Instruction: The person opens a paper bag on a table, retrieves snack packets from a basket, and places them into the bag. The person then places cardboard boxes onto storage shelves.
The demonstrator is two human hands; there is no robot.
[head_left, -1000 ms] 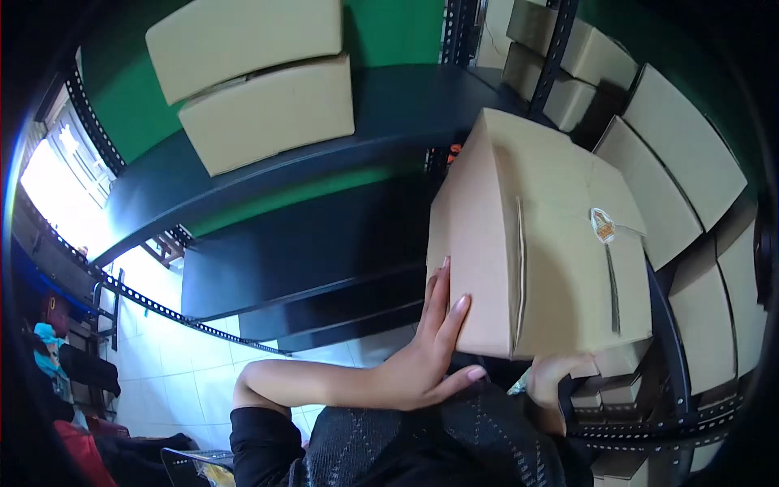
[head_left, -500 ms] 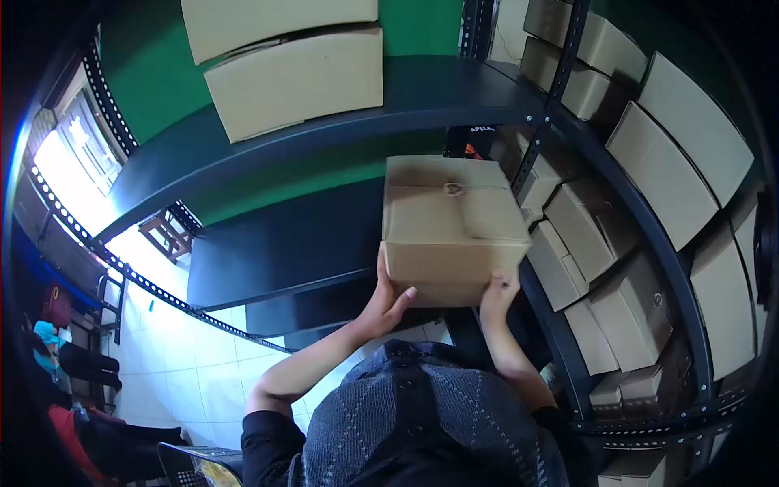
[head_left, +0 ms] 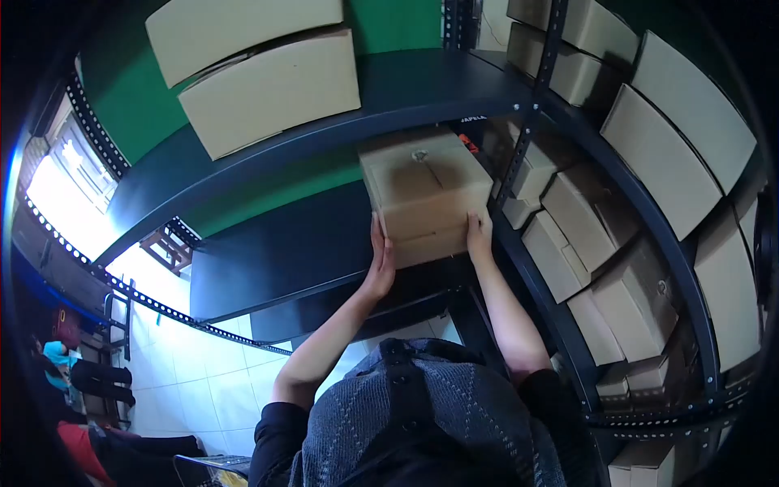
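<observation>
Both my hands hold a closed cardboard box (head_left: 430, 203) by its sides, at the right end of a dark middle shelf (head_left: 280, 243). My left hand (head_left: 380, 258) presses flat against the left side near the front corner. At the right front corner, my right hand (head_left: 479, 234) grips the side, its fingers partly hidden behind the box. The back of the box reaches under the upper shelf (head_left: 324, 130). A small round mark or hole shows on the box's top. Whether its underside rests on the shelf, I cannot tell.
Two stacked cardboard boxes (head_left: 272, 89) stand on the upper shelf. On the right, a side rack holds several cartons (head_left: 580, 215), with a perforated metal post (head_left: 527, 122) close to the held box. Two people (head_left: 89, 454) are at the lower left, beyond the tiled floor (head_left: 187, 398).
The box has moved forward and slightly left, away from my body, and its back is now beneath the upper shelf. Both arms are stretched further out.
</observation>
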